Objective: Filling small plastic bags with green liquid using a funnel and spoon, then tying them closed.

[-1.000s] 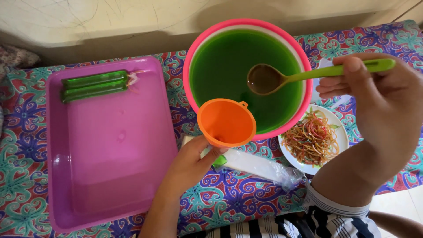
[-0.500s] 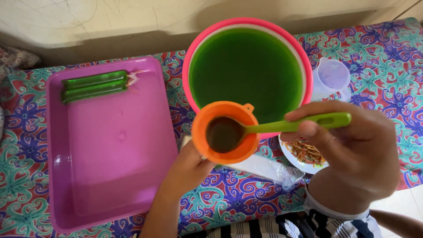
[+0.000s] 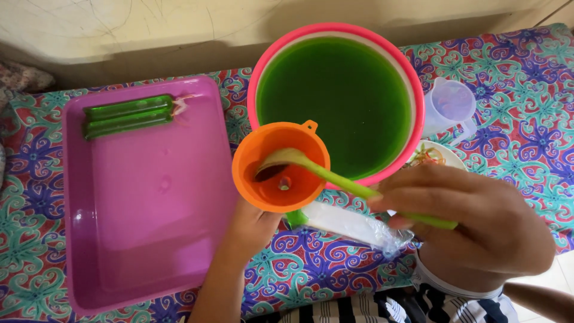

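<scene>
My left hand [image 3: 254, 224] holds an orange funnel [image 3: 280, 167] from below, just in front of a pink basin [image 3: 263, 75] full of green liquid [image 3: 338, 101]. The funnel's spout sits in a clear plastic tube bag [image 3: 353, 224] lying on the patterned cloth. My right hand [image 3: 472, 224] grips a green ladle [image 3: 335, 176] by its handle, with the bowl tipped inside the funnel. A little liquid shows at the funnel's bottom.
A purple tray [image 3: 149, 203] at the left holds two filled green ice tubes [image 3: 128, 115] at its far end. A clear measuring jug [image 3: 448, 107] and a white plate of rubber bands [image 3: 427, 157] stand right of the basin. A wall runs behind.
My right hand carried the ladle from over the basin to the funnel and tipped it; the ladle's bowl now lies tilted inside the funnel. My left hand kept the funnel in place.
</scene>
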